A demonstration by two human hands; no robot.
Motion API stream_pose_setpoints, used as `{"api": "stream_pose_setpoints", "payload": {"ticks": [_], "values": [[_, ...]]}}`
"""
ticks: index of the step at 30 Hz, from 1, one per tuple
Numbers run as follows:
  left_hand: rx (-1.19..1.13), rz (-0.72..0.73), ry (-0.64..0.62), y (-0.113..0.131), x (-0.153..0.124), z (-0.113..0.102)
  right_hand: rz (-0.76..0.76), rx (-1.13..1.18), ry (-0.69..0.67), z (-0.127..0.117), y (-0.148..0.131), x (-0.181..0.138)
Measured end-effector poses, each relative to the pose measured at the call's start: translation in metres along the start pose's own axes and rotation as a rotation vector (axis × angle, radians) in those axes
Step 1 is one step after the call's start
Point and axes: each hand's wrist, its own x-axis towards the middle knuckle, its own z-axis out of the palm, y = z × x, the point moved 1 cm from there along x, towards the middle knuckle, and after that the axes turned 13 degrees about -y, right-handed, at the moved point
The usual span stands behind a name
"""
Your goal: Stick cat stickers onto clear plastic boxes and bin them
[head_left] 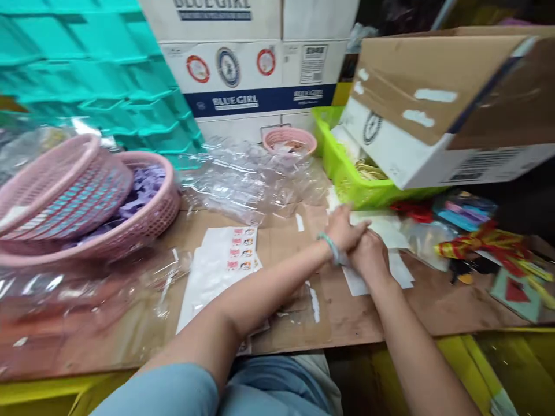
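My left hand (344, 232), with a pale green band (332, 247) at its wrist, meets my right hand (368, 254) above the right-middle part of the table. One finger of the left hand stretches to the right; its others are blurred or hidden. The right hand's fingers are curled in, and whatever lies between them is out of sight. White paper pieces (401, 270) lie beneath and beside the hands. Left of my forearms are white sheets (212, 254) with rows of small printed coloured figures.
Pink baskets (167, 216), one holding purple pieces, stand at left. Clear plastic bags (243, 179) lie behind the sheets near a small pink basket (290, 140). An open carton (433, 110) leans over a lime-green crate (359, 193). Red-yellow ribbons (481, 245) lie at right.
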Motion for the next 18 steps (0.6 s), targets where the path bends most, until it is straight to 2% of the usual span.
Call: {"api": "stream_pose_setpoints", "payload": {"ticks": [3, 5, 8, 9, 11, 14, 16, 18], "values": [[0.068, 0.045, -0.042, 0.000, -0.086, -0.030, -0.246, 0.154, 0.016, 0.015, -0.038, -0.009], [0.252, 0.008, -0.008, -0.012, -0.147, -0.061, -0.353, 0.228, -0.012, 0.024, -0.071, -0.010], [0.568, -0.280, 0.025, -0.043, -0.216, -0.102, -0.423, 0.357, 0.001, 0.030, -0.120, -0.001], [0.616, -0.353, -0.013, -0.052, -0.229, -0.109, -0.431, 0.384, 0.021, 0.031, -0.135, 0.004], [0.631, -0.404, -0.135, -0.064, -0.241, -0.112, -0.440, 0.421, 0.078, 0.031, -0.161, 0.018], [0.507, -0.327, -0.282, -0.064, -0.242, -0.104, -0.372, 0.374, 0.159, 0.028, -0.190, 0.036], [0.400, -0.273, -0.238, -0.060, -0.246, -0.106, -0.292, 0.360, 0.208, 0.026, -0.201, 0.039], [0.321, -0.238, -0.075, -0.062, -0.257, -0.120, -0.273, 0.376, 0.211, 0.027, -0.208, 0.028]]}}
